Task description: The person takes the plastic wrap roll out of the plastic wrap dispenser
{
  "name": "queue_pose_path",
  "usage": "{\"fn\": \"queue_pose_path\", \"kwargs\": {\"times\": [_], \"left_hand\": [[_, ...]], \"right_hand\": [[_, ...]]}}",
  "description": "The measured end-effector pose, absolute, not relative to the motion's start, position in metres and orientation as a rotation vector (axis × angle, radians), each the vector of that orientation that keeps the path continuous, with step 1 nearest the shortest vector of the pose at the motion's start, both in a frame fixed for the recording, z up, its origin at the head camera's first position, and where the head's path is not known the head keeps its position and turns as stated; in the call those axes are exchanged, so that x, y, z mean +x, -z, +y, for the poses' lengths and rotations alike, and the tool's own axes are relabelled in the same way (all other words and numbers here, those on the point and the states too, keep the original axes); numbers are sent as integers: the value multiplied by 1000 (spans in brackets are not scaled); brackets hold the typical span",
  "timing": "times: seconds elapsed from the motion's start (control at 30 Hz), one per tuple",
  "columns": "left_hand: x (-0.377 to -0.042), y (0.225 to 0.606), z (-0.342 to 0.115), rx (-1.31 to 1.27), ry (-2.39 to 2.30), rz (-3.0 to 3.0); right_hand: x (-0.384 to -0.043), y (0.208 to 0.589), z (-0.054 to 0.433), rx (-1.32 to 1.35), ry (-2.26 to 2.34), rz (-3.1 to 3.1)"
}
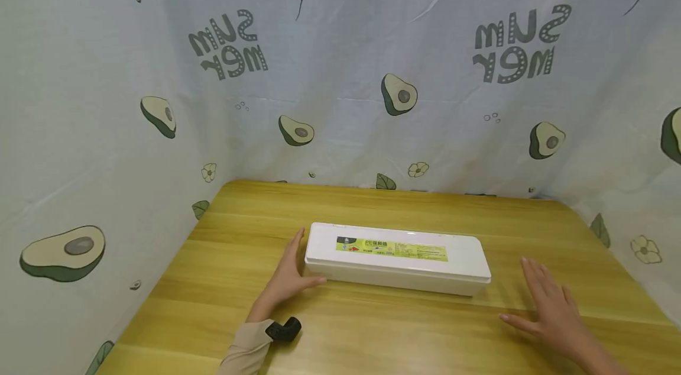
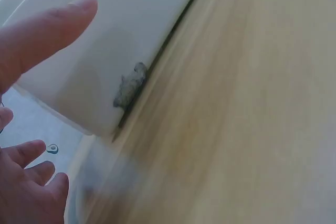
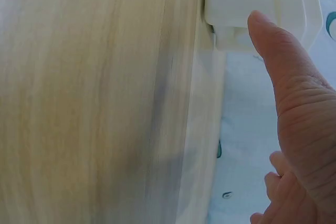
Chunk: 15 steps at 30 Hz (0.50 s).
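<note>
We observe one long white box (image 1: pixel 396 267) lying flat on the wood-grained bench (image 1: pixel 383 333), lid on, its long side running left to right with the right end slightly nearer us. A yellow-green label (image 1: pixel 392 249) runs along the lid. In the left wrist view we note a grey-green patch (image 2: pixel 129 86) low on the box wall, near a bottom corner.

Left hand (image 1: pixel 285 277): at the box's left end, fingers spread and relaxed, thumb set apart in front of the near corner; no grip on the box, and we cannot tell whether the skin touches it. We record a beige sleeve (image 1: pixel 249 344) and a black wrist piece (image 1: pixel 284 329) on this arm.

Right hand (image 1: pixel 550 310): apart from the box's right end, fingers extended, thumb wide, holding nothing.

Behind, we see a pale cloth (image 1: pixel 340 79) printed with avocados.
</note>
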<state>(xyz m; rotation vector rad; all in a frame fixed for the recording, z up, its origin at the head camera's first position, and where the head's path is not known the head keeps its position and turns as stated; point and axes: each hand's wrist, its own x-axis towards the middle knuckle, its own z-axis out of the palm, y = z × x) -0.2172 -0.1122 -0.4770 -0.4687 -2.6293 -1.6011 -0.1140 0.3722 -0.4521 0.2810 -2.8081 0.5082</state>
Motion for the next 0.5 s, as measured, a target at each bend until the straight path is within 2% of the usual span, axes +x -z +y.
{"fn": "queue_pose_path", "kwargs": {"times": [0.3,0.5], "left_hand": [[-231,483,-104,-564,1933,-2472],[-236,485,-102,-568,1918,-2458]], "right_hand": [[-117,453,372,315,-525,-2775],[-123,455,375,375,-485,-2691]]}}
